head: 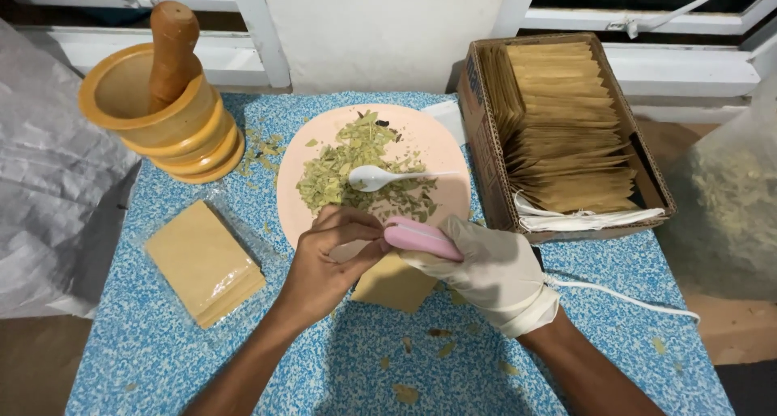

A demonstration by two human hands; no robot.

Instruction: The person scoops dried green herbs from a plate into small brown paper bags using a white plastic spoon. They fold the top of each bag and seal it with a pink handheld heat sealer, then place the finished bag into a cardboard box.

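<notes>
Gloved right grip (486,272) hiding pink sealer (421,238)

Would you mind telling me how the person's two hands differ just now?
The left hand is bare; the right hand wears a white glove. The right hand grips a small pink device, while the left hand's fingers pinch a tan packet beside it. Both hover over the blue speckled table, near the pink plate of crushed leaves.

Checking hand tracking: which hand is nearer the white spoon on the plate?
Left. The bare left hand sits just below the white spoon, its fingers close under the bowl end. The gloved right hand lies lower and further right, gripping a pink device.
</notes>
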